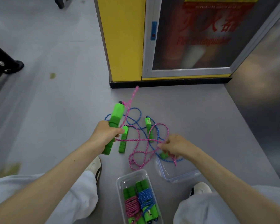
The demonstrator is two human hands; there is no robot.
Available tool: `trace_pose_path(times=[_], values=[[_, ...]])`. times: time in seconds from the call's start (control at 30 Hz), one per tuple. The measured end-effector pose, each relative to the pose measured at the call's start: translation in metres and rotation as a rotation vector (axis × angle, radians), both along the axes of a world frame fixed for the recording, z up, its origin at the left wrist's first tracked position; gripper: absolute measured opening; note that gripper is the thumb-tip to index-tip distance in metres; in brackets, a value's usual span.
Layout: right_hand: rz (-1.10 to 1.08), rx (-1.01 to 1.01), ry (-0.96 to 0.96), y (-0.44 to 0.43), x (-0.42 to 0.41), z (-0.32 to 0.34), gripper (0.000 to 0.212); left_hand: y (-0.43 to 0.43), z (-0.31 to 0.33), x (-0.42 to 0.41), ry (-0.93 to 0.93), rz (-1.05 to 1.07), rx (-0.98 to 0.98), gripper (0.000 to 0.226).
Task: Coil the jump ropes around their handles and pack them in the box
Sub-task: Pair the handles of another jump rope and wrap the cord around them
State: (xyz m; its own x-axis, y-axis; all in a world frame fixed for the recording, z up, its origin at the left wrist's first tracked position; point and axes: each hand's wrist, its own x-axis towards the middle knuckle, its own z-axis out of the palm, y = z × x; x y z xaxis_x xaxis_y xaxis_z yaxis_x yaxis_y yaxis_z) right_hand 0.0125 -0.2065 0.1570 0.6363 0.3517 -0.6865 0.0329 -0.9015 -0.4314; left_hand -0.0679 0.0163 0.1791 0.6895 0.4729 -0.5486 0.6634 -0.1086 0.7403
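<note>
**While a Pink Rope Is Held Taut, Two Bundles Lie Packed**

As the left hand (pixel 106 132) grips a green foam handle (pixel 115 118) in a closed fist, tilting it up and away, the pink rope (pixel 141 140) runs from the handle's far tip and stretches rightward to the right hand (pixel 174 145), which pinches it between thumb and curled fingers. Between the two hands the rest of the pink rope loops slack on the grey floor (pixel 63 102), tangled over a blue rope (pixel 135 118). Two more green handles (pixel 124 139) lie on the floor just right of the left hand, and another peeks from under the right hand. Nearer the person, between the knees, the clear box (pixel 131 173) holds a pink coiled bundle (pixel 132 206) beside a blue coiled bundle (pixel 145 198). A clear lid (pixel 178 174) rests right of the box. A yellow cabinet (pixel 123 46) stands beyond.
</note>
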Motion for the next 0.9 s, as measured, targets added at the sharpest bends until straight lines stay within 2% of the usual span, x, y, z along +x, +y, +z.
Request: trace_pose_path(times=[0.2,0.37,0.47,0.57,0.7,0.77,0.83,0.9], values=[[-0.585,0.535,0.446,0.016,-0.007,0.017,0.024,-0.033,-0.002,-0.008,0.072,-0.373,-0.063,0.024],[-0.756,0.779,0.683,0.021,-0.009,0.016,0.026,-0.048,0.001,-0.006,0.069,-0.386,-0.206,0.025],[-0.740,0.838,0.741,0.019,-0.013,0.013,0.026,-0.053,-0.001,-0.005,0.052,-0.356,-0.225,0.031],[-0.709,0.888,0.800,0.018,-0.016,0.008,0.032,-0.061,0.001,-0.005,0.012,-0.334,-0.284,0.018],[-0.619,0.895,0.749,0.023,-0.025,0.005,0.031,-0.071,0.003,-0.004,-0.022,-0.221,-0.361,0.020],[-0.642,0.921,0.730,0.025,-0.026,0.006,0.031,-0.071,0.005,-0.002,-0.023,-0.173,-0.364,0.017],[-0.634,0.866,0.657,0.024,-0.025,0.007,0.031,-0.069,0.007,0.000,-0.053,-0.122,-0.369,0.007],[-0.430,0.676,0.543,0.021,-0.026,0.008,0.038,-0.063,0.008,0.003,-0.083,-0.069,-0.368,0.010]])
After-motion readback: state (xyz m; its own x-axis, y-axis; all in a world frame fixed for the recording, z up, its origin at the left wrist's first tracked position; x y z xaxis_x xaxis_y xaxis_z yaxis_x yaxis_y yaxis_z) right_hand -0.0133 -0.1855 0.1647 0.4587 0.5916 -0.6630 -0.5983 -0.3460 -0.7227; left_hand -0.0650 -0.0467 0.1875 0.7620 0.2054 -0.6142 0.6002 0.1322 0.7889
